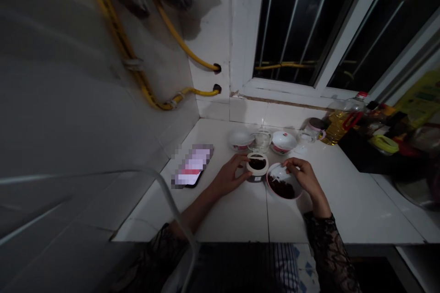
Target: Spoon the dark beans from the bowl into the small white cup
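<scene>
My left hand [233,175] grips the left side of a small white-rimmed container [257,177], which has dark contents inside. Right beside it stands a white bowl [298,192] with a pink rim, holding dark crumbly stuff [282,188]. Over this bowl's back edge, my right hand [302,173] is closed on the handle of a white spoon [282,171], whose lower part is inside the bowl. Behind them are two more white bowls, one at the left [240,139] and one at the right [283,141], with a clear glass container [261,141] between them.
A lit phone [195,165] lies left of my left hand. Toward the back right stand a lidded jar [314,127], an oil bottle [337,123] and a black box [357,151] with condiments. Yellow pipes [137,73] run along the left wall; a pale cable [172,201] crosses the foreground.
</scene>
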Demonstrator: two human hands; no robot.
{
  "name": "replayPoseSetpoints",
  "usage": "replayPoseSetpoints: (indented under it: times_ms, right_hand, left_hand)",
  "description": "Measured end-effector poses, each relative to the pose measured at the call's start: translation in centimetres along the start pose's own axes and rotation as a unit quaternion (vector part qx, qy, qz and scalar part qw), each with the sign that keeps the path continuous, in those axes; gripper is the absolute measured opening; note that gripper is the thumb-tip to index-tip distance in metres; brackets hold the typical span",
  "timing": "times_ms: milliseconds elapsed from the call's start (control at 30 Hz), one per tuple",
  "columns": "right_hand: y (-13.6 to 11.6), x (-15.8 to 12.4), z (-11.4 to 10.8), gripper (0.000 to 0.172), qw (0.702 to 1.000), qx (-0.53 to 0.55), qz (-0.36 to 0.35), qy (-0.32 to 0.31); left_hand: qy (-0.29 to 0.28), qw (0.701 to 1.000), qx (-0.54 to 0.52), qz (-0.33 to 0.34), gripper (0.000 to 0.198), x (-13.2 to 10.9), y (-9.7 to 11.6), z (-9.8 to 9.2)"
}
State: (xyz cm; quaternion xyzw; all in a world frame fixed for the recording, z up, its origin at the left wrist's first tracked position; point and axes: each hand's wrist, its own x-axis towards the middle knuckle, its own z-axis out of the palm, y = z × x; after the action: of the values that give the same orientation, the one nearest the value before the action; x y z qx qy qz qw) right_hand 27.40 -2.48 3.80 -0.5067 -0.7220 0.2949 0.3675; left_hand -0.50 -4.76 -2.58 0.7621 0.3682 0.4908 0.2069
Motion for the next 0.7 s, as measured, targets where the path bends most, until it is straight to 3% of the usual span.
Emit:
replayPoseSetpoints:
  times_ms: [167,533,700]
  right_hand:
    - [0.27,-0.01,-0.56,0.030,0.997,0.037,0.047,0.046]
    - [0.13,0.11,-0.54,0.025,0.994,0.049,0.077,0.061]
    - [0.38,0.28,-0.71,0.021,0.984,0.131,0.086,0.085]
  left_hand:
    - [0.000,1.000,0.008,0.000,0.031,-0.11,-0.18,0.01]
    - [-0.001,1.000,0.006,0.001,0.032,-0.06,-0.16,0.03]
    - [-0.001,1.000,0.004,-0.004,0.031,-0.14,-0.29,0.05]
